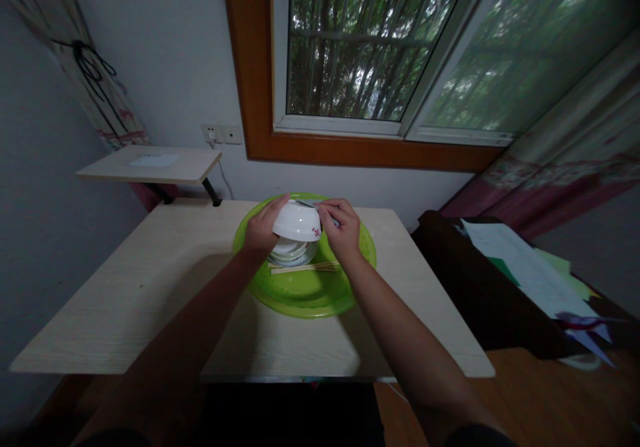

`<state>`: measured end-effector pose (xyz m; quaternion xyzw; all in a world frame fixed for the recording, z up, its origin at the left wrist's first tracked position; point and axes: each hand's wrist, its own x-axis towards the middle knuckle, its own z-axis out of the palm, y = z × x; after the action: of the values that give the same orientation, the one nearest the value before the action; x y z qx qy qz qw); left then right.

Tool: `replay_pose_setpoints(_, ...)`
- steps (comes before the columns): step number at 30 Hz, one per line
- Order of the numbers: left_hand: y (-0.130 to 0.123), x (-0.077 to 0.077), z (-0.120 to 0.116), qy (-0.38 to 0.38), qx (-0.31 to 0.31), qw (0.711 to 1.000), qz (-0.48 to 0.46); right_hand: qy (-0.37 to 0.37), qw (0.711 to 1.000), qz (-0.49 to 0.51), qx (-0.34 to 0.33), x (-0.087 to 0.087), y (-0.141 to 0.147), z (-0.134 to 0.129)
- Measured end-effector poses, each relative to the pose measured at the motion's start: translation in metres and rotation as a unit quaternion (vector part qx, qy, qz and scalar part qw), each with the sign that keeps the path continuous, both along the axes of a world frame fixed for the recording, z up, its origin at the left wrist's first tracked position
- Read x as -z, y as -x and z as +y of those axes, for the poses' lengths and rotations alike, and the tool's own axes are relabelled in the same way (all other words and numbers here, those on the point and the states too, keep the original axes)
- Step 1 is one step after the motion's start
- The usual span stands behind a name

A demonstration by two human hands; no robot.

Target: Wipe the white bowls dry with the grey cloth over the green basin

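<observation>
My left hand (pixel 263 229) is closed on the side of a white bowl (pixel 296 221) with a small red flower print. The bowl sits over a stack of white dishes (pixel 290 252); whether it rests on them I cannot tell. A thin metal spoon (pixel 306 203) is pinched in the fingers of my right hand (pixel 341 227), lying across the top of the bowl. Its far end is partly hidden and hard to make out. Several pale chopsticks (pixel 303 268) lie in front of the dishes. All of this is within a large green plastic tray (pixel 305 300).
The tray stands on a light wooden desk (pixel 120 300) with a small raised shelf (pixel 150 163) at its left back. A dark bench (pixel 450 267) with papers (pixel 525 267) is on the right. A window (pixel 380 53) and wall sockets (pixel 221 133) are behind the desk.
</observation>
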<state>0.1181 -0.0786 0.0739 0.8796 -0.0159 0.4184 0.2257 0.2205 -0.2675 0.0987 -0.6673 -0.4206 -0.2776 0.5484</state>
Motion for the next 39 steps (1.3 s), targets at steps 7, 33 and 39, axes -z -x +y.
replay_pose_setpoints(7, 0.000, -0.001, 0.000, 0.013, 0.000, 1.000, -0.004, 0.002, 1.000, -0.022, 0.010, 0.000, 0.003, 0.000)
replay_pose_setpoints(33, -0.006, 0.001, 0.004, 0.036, -0.065, 0.997, 0.029, 0.027, 0.999, -0.029, -0.006, 0.007, 0.005, 0.009)
replay_pose_setpoints(39, -0.009, 0.002, 0.005, 0.034, -0.090, 0.993, 0.062, 0.060, 0.996, -0.061, 0.006, 0.009, 0.002, 0.011)
